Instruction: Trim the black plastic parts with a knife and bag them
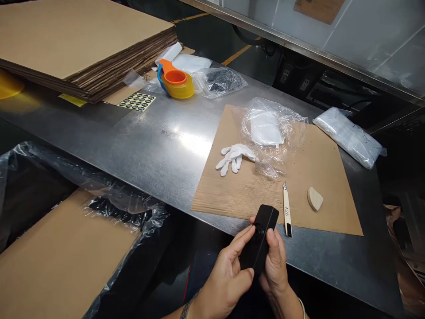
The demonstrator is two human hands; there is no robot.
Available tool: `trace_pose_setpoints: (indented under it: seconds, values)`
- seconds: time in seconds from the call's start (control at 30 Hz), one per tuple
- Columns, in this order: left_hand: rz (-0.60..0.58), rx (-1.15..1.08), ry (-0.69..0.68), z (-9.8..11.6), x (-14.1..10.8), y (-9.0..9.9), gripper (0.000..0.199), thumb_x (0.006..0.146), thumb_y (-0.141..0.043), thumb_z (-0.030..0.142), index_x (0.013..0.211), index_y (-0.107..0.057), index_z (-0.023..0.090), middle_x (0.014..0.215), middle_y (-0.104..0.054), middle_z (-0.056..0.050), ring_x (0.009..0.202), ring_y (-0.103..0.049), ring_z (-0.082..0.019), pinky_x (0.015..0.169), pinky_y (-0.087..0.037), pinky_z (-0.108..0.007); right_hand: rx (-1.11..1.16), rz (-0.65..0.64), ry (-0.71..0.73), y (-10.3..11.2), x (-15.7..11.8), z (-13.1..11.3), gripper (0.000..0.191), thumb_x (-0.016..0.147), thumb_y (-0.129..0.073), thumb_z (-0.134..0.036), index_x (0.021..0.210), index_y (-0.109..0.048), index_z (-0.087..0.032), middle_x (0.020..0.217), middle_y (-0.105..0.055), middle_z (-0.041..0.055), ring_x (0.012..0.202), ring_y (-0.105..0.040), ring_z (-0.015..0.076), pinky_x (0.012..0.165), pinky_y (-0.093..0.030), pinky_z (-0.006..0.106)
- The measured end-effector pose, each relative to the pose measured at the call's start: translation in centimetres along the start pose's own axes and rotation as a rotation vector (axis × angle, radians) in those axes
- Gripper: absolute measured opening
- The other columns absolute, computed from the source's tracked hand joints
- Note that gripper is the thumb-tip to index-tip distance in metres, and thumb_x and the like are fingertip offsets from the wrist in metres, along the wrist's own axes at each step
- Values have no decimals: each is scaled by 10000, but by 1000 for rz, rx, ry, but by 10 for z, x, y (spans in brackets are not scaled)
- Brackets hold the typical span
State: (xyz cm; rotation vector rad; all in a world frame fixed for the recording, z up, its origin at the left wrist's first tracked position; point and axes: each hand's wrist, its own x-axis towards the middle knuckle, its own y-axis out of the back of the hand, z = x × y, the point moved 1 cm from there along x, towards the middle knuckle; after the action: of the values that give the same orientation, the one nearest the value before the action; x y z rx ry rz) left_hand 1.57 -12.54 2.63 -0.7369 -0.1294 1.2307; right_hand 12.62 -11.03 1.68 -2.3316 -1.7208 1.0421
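Black part point(260, 243) held at the near edge of the metal table point(142, 146)
Left hand point(226, 274) and right hand point(277, 263) clamp it from opposite sides, probably for steadiness. Knife point(287, 210) sits within reach, mostly on cardboard point(229, 195) (guessing that's there to spare the metal), pale chunk point(314, 199) nearby.

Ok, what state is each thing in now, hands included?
Left hand: closed on black part
Right hand: closed on black part
Black part: held, tilted
Knife: lying, tip bare
Glove: lying, unworn
Clear bag: crumpled
Cardboard sheet: flat
Boards: stacked
Tape: on dispenser
Packet: wrapped
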Motion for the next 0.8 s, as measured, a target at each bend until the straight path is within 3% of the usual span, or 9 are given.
trace_pose_setpoints:
  seconds: [0.2, 0.33, 0.5, 0.63, 0.7, 0.8]
  values:
    - [62, 57, 52, 15, 1, -9, 489, 779, -587, 199, 1259, -504, 245, 1421, -384, -49, 1342, -248, -249, 1119, -187, -410, -74, -9, 47, -1, 0, 1, 335, 812, -557, -440, 1037, -620, -199, 989, -653, 53, 918, -594, 193, 842, -454, 332]
    - [93, 109, 79, 15, 6, -11, 440, 823, -567, 286, 1254, -499, 220, 1407, -403, -79, 1312, -316, -251, 1108, -223, -417, -134, -2, 125, -1, 0, 1, 341, 791, -588, -436, 1055, -589, -221, 982, -639, 33, 910, -581, 180, 847, -438, 322]
    - [-88, -73, 100, 8, 6, -1, 539, 792, -609, 204, 1302, -449, 275, 1470, -293, -23, 1365, -180, -206, 1133, -125, -372, -79, 66, 20, -3, 2, -3, 317, 805, -569, -440, 1020, -610, -211, 954, -662, 30, 854, -597, 166, 765, -463, 278]
    - [-220, -187, 164, 11, 6, 8, 612, 764, -642, 208, 1326, -412, 284, 1410, -400, -67, 1301, -332, -261, 1074, -268, -443, -141, 138, 30, -3, 9, -13, 384, 804, -551, -481, 1035, -597, -178, 913, -657, 35, 727, -589, 136, 636, -464, 234]
    - [-185, -103, 196, 11, 7, 12, 568, 786, -623, 249, 1318, -425, 277, 1353, -464, -87, 1226, -429, -268, 1015, -348, -447, -237, 125, 80, -2, 20, -22, 440, 788, -568, -482, 1123, -546, -198, 956, -648, 33, 764, -593, 143, 645, -466, 242]
    - [2, 87, 156, 5, 11, 20, 463, 803, -600, 305, 1253, -504, 258, 1283, -516, -101, 1079, -531, -240, 902, -439, -381, -600, 65, 264, -2, 44, -37, 560, 718, -644, -454, 1202, -504, -211, 1069, -630, 62, 949, -585, 209, 788, -455, 318]
